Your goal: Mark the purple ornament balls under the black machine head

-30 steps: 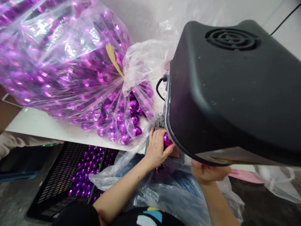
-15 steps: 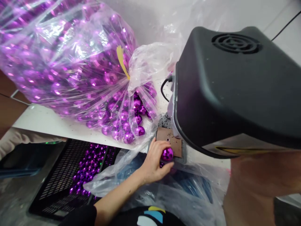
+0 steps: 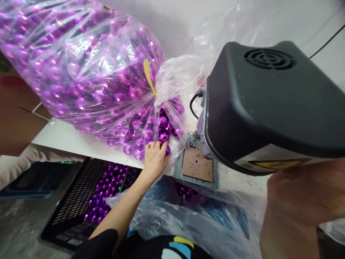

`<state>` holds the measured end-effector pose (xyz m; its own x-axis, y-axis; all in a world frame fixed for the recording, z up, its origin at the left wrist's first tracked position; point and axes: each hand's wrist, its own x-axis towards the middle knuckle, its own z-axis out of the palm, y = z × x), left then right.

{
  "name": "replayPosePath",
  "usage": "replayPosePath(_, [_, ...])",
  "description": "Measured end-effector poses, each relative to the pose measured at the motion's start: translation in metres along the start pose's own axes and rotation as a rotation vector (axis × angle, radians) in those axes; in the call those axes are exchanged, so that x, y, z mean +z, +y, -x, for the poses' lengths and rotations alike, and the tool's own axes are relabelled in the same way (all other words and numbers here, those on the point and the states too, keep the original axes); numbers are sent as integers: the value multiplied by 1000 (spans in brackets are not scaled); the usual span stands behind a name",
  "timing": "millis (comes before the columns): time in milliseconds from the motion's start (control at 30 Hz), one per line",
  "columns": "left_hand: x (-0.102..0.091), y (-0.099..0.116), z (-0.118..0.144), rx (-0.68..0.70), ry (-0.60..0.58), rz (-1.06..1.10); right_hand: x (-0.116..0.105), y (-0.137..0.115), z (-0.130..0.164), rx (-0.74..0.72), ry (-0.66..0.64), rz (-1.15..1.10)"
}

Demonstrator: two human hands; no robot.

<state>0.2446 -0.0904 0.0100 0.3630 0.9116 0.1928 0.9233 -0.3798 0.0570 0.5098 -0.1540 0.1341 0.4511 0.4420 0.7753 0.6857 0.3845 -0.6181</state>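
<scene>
**Two hands at the bench, one in the bag of purple balls**

Two hands show from my head camera. My left hand (image 3: 155,158) reaches into the open mouth of the clear plastic bag (image 3: 88,72) that lies on the white table (image 3: 61,138). Its fingers (image 3: 159,146) are curled loosely over the purple balls (image 3: 161,131) spilling at the bag's opening, touching them; I cannot tell whether any ball is gripped yet. A yellow tie (image 3: 149,76) cinches the bag further up.

My right hand (image 3: 304,205) sits very close to the lens, blurred, just under the edge of the black machine housing (image 3: 269,104). Whether it is spread or closed I cannot tell.

Just beside my left hand, under the housing, lies a brown plate (image 3: 197,164) with a small hole, bare. Below the table edge stands a black crate (image 3: 81,194) with more purple balls in it, and crumpled plastic sheeting (image 3: 188,223) lies near my lap.
</scene>
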Motion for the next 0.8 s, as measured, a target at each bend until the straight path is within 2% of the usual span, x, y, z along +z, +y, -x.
replayPosePath(100, [-7, -1, 1, -22, 96, 160, 4, -4, -1, -23, 12, -57])
replayPosePath(167, [-16, -1, 2, -39, 193, 398, 6, -5, -3, -23, 2, -104])
replayPosePath(233, [-26, 2, 5, -53, 229, 689, 7, -6, -5, 3, 9, -132])
replayPosePath(400, [-35, 12, 9, -223, 101, 1439, 9, -4, -8, 7, 69, -73])
replayPosePath(533, [-36, 18, 9, -372, -87, 1926, 7, 1, -9, -43, 64, -50])
replayPosePath(633, [-33, 26, 10, -440, -226, 2090, 8, 2, -10, -71, 52, -55])
replayPosePath(800, [-11, 45, 10, -484, -326, 1977, 11, -2, -12, -64, 89, 16])
